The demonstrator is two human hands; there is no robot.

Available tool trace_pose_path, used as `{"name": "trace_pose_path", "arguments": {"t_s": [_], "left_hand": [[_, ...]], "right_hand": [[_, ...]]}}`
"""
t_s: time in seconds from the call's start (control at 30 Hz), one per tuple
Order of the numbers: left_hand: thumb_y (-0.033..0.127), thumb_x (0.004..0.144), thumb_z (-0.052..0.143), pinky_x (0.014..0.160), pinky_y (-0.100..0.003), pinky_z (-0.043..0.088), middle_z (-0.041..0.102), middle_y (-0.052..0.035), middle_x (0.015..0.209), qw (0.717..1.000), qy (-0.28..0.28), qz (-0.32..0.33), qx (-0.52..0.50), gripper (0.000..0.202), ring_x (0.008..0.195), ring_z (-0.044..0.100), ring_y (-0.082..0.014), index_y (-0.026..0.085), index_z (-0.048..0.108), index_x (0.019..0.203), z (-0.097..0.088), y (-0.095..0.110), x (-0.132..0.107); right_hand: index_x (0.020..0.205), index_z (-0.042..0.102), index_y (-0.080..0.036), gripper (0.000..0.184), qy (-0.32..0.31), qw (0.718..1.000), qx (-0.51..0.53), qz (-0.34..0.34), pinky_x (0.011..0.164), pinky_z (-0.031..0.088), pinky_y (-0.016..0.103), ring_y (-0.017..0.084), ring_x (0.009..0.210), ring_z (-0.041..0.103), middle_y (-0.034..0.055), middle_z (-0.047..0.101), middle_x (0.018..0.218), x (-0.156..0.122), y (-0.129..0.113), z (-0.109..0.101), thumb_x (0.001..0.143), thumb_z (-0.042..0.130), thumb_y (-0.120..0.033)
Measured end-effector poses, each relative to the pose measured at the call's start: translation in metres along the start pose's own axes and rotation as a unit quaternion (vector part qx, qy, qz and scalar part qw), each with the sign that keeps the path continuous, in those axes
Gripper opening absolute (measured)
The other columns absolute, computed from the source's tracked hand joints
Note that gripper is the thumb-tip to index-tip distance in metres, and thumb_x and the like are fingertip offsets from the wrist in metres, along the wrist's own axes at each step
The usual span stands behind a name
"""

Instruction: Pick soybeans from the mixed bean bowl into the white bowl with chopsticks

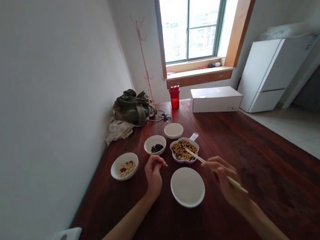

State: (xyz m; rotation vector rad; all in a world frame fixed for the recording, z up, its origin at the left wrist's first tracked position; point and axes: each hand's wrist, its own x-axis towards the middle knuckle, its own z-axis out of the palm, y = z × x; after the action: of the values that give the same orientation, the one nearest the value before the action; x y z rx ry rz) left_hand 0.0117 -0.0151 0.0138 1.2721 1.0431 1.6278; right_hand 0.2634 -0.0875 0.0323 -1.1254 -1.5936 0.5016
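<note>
My right hand (227, 178) is closed around a pair of light chopsticks (198, 157). Their tips reach into a flower-shaped dish (178, 159) with a short handle, which holds yellow and dark bean-like bits (182, 148). My left hand (154, 175) rests by the table with loosely bent fingers and nothing visible in it, just left of the dish. Between my hands sits a white plate (187, 187) with nothing on it. Beyond my left hand is a white bowl (151, 140) with black bits (157, 148). Further left, another white bowl (113, 170) holds pale slices and red pieces (126, 168).
A white bowl (173, 130) stands behind the dish on the dark red table (260, 177). At the back are a camouflage bag (132, 107), keys (164, 116), a red bottle (175, 97) and a white box (216, 99). A wall (45, 110) borders the left side.
</note>
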Motion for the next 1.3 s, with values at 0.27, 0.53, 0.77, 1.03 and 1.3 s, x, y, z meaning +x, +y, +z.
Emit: {"name": "trace_pose_path", "arguments": {"t_s": [0.27,0.53,0.77,1.03,1.3], "left_hand": [[0.012,0.058,0.055,0.094,-0.036,0.046,0.072,-0.0101,0.107,0.935,-0.316,-0.136,-0.091,0.041,0.106,0.063,-0.0278,0.015,0.072,0.096,0.020,0.002,-0.007],[0.011,0.056,0.050,0.091,-0.038,0.047,0.075,-0.0113,0.117,0.909,-0.313,-0.244,-0.128,0.050,0.110,0.065,-0.0303,0.016,0.071,0.101,0.020,-0.008,-0.001],[0.012,0.057,0.049,0.094,-0.040,0.046,0.076,-0.0102,0.113,0.940,-0.208,-0.243,-0.120,0.037,0.109,0.065,-0.0309,0.017,0.069,0.088,0.020,-0.010,-0.001],[0.012,0.057,0.049,0.093,-0.040,0.046,0.074,-0.0111,0.119,0.934,-0.213,-0.261,-0.121,0.039,0.112,0.064,-0.0315,0.017,0.069,0.089,0.019,-0.010,-0.001],[0.011,0.058,0.049,0.092,-0.039,0.047,0.075,-0.0116,0.116,0.933,-0.211,-0.259,-0.136,0.039,0.110,0.065,-0.0310,0.017,0.069,0.091,0.020,-0.011,-0.002]], "right_hand": [[0.067,0.075,-0.018,0.053,0.105,0.977,0.159,0.100,0.051,0.044,0.028,0.016,0.054,0.059,0.0057,0.068,0.068,0.079,0.045,0.022,0.100,0.051,-0.052],[0.073,0.074,-0.018,0.052,0.123,0.964,0.177,0.157,0.050,0.051,0.030,0.018,0.054,0.064,0.0067,0.072,0.069,0.068,0.071,0.037,0.096,0.052,-0.059],[0.069,0.071,-0.018,0.053,0.145,0.967,0.135,0.160,0.052,0.050,0.030,0.019,0.056,0.065,0.0056,0.069,0.064,0.061,0.078,0.046,0.100,0.048,-0.055],[0.066,0.070,-0.018,0.059,0.149,0.969,0.103,0.171,0.048,0.041,0.028,0.017,0.053,0.060,0.0049,0.066,0.063,0.057,0.080,0.048,0.102,0.042,-0.057],[0.064,0.068,-0.018,0.063,0.164,0.959,0.127,0.191,0.044,0.038,0.027,0.017,0.049,0.059,0.0052,0.064,0.057,0.055,0.088,0.048,0.099,0.043,-0.063]]}}
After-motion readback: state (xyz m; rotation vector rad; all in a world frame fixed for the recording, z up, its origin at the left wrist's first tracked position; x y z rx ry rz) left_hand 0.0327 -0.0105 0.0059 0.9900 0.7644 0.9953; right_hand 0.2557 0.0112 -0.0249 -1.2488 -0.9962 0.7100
